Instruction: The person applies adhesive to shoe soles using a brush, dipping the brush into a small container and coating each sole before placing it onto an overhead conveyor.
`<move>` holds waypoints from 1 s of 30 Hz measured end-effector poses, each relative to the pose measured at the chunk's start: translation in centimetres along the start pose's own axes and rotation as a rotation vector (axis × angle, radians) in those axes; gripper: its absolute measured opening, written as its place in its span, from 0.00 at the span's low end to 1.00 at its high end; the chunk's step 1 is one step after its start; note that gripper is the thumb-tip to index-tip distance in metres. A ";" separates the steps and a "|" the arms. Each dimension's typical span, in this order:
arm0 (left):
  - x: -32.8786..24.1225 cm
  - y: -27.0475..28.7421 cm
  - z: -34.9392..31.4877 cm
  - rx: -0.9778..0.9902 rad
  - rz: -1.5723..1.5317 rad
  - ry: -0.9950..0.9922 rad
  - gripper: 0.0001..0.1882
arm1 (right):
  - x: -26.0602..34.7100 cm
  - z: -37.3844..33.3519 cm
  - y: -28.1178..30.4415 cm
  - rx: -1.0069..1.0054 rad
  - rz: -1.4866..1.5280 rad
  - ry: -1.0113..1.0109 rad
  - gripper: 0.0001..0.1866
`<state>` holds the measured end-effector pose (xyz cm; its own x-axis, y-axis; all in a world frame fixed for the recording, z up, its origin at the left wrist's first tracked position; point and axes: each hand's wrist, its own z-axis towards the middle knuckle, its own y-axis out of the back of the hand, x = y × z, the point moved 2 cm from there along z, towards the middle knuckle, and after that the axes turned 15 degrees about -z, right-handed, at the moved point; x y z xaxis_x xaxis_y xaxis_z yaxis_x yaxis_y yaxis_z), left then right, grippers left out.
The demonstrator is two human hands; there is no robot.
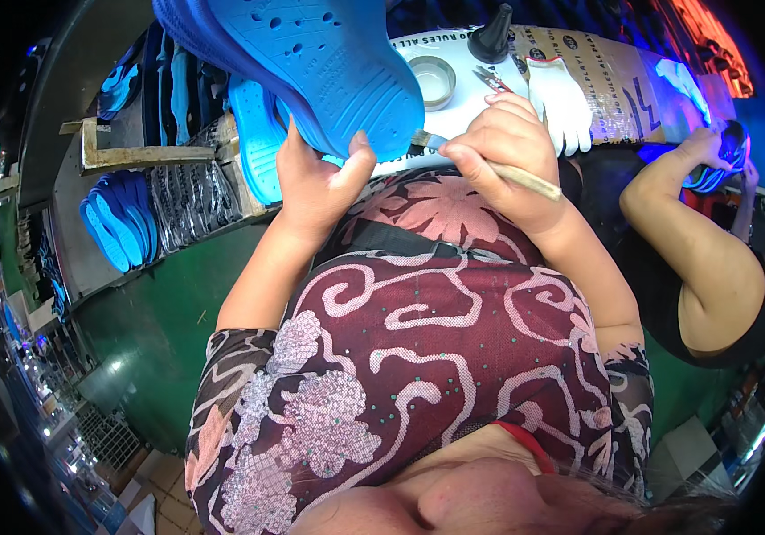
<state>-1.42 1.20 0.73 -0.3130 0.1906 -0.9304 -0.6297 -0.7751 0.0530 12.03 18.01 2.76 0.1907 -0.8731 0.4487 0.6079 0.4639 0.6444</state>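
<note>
My left hand [322, 183] grips a large blue foam shoe sole [333, 76] by its lower edge, thumb on the near face. The sole is tilted up close to the camera, with holes and ridges showing, and its top runs out of view. My right hand [514, 143] is closed around the pale handle of a flat brush [525, 178]. The bristles are beside the sole's lower right edge; whether they touch it I cannot tell. Another blue sole [256, 147] lies behind my left hand. A round grey bowl [434, 103] stands just beyond the brush.
Beyond my right hand are a black cone-shaped bottle [491, 37], a red-handled tool [492, 80] and a white glove [562, 102]. Blue soles [119, 218] stand stacked at left, below a wooden bar [146, 156]. At right, a co-worker's hand [701, 150] holds a blue shoe.
</note>
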 end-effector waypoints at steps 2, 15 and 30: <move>0.1 0.0 0.0 0.021 0.042 -0.069 0.23 | 0.3 0.0 0.0 0.006 -0.079 0.020 0.09; 0.7 -1.0 -0.1 -0.019 0.123 -0.397 0.19 | -0.4 -0.5 0.3 -0.017 -0.059 0.010 0.11; -3.2 -1.4 2.2 0.003 -0.035 -0.121 0.17 | -3.3 -3.4 3.6 -0.182 0.077 -0.364 0.18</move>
<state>-1.16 3.00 4.45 -0.3739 0.2891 -0.8812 -0.6437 -0.7650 0.0221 16.24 22.06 1.49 -0.0237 -0.7116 0.7022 0.7349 0.4637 0.4948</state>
